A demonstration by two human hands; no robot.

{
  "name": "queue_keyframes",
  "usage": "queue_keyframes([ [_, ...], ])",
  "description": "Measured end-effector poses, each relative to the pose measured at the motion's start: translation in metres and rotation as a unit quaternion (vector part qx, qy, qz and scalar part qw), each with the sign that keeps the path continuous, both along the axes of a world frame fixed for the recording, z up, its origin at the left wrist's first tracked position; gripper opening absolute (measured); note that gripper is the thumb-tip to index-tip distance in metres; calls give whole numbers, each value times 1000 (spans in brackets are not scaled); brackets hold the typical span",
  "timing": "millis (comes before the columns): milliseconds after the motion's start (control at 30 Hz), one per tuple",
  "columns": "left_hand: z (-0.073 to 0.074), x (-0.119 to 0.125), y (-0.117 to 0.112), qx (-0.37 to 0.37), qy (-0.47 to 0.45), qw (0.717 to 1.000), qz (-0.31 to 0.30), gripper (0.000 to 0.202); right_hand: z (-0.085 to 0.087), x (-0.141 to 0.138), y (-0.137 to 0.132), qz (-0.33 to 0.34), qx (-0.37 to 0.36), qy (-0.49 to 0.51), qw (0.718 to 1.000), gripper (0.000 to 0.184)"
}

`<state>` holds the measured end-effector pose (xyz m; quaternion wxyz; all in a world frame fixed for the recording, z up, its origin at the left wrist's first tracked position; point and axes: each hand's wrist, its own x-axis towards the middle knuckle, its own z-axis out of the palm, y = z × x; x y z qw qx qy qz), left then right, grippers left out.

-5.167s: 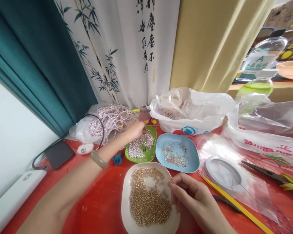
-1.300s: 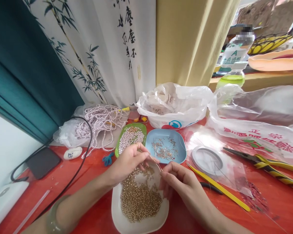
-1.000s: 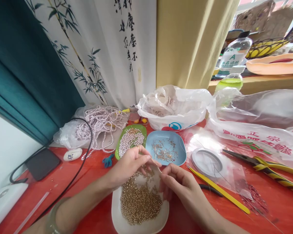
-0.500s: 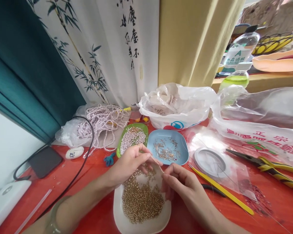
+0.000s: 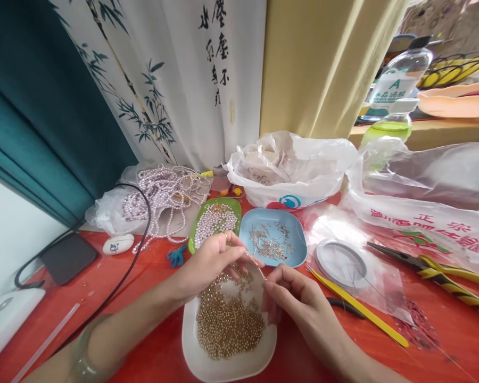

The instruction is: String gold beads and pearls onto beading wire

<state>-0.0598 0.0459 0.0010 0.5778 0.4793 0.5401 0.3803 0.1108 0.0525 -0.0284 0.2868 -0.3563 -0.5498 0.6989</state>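
A short strand of small gold beads (image 5: 252,259) runs between my two hands, over the far end of a white tray (image 5: 191,348). My left hand (image 5: 219,256) is closed on the strand, its fingers curled over the tray. At the strand's right end, my right hand (image 5: 293,292) pinches with thumb and forefinger by the tray's right rim. Many loose gold beads (image 5: 229,327) fill the tray below. Just beyond my hands are a green dish (image 5: 236,205) of pale pearl and gold beads and a blue dish (image 5: 299,226) of metal pins.
Yellow tweezers (image 5: 359,307), a white spool (image 5: 341,263) and yellow-black pliers (image 5: 433,268) lie at right. Plastic bags (image 5: 291,170) stand behind. Strung pearls (image 5: 163,194), a black cable (image 5: 143,242) and a dark phone-like slab (image 5: 69,258) are at left.
The whole view has shifted slightly, with the table's things a little further left and up. Both hands keep nearly the same hold on the strand.
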Motion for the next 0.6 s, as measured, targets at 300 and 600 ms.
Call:
queue_keyframes([
  [300, -1, 2, -2, -9, -9, 1000, -4, 12, 0, -1, 1, -2, -3, -1, 1000, 21],
  [600, -2, 1, -2, -2, -5, 1000, -4, 14, -2, -1, 0, -4, -6, 13, 1000, 19],
])
